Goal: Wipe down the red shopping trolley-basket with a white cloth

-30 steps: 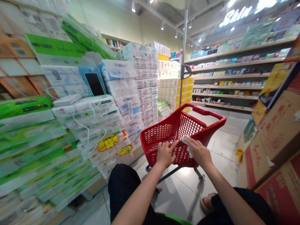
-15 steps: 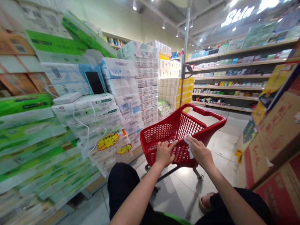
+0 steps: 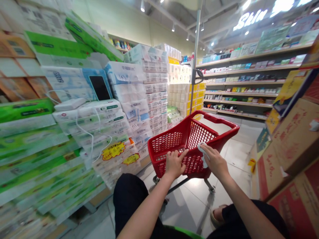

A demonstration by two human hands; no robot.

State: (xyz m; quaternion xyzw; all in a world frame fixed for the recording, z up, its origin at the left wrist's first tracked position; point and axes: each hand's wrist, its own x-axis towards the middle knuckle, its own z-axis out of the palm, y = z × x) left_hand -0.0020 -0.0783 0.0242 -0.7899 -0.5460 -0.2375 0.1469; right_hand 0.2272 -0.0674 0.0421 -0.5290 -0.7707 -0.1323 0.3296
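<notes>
A red plastic shopping basket on wheels [image 3: 174, 139] stands on the tiled floor in front of my knees. My left hand [image 3: 174, 163] rests on its near rim, fingers curled over the edge. My right hand [image 3: 214, 161] presses a small white cloth [image 3: 202, 148] flat against the basket's right rim, fingers stretched over it. The basket's mesh inside looks bare.
Stacked packs of tissue and toilet paper [image 3: 74, 126] fill the left side, with a phone [image 3: 99, 87] and a white power bank [image 3: 70, 104] lying on them. Cardboard boxes [image 3: 291, 146] stand on the right. Store shelves [image 3: 244, 83] and a metal pole [image 3: 195, 56] are behind the basket.
My right hand with the cloth has slid a little further along the right rim, away from me. My left hand has stayed on the near rim.
</notes>
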